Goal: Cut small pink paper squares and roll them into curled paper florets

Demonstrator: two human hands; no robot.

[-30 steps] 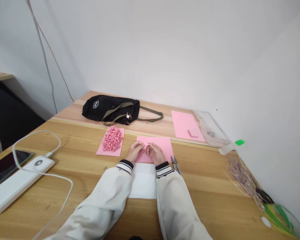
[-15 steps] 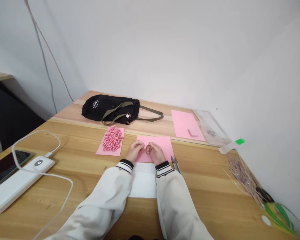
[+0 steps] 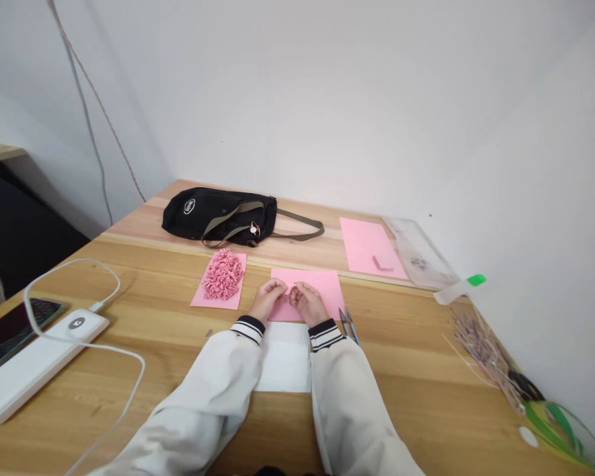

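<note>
Over a pink sheet (image 3: 327, 289), my left hand (image 3: 268, 298) and my right hand (image 3: 309, 303) face each other, fingertips nearly meeting. Both are closed in a pinch around something small and pinkish between them, too tiny to make out. A white sheet (image 3: 283, 360) lies below, between my sleeves. Scissors or snips (image 3: 348, 325) rest beside my right wrist. To the left of my left hand, a heap of small pink pieces (image 3: 223, 275) sits on another pink sheet (image 3: 235, 301).
A black bag (image 3: 215, 215) lies at the back. Behind right are a pink sheet (image 3: 367, 241) and a clear plastic bag (image 3: 419, 254). Thin stems (image 3: 483, 347) and green tape (image 3: 555, 430) are at right. A white power bank (image 3: 39, 367), its cable and a phone (image 3: 14, 330) lie left.
</note>
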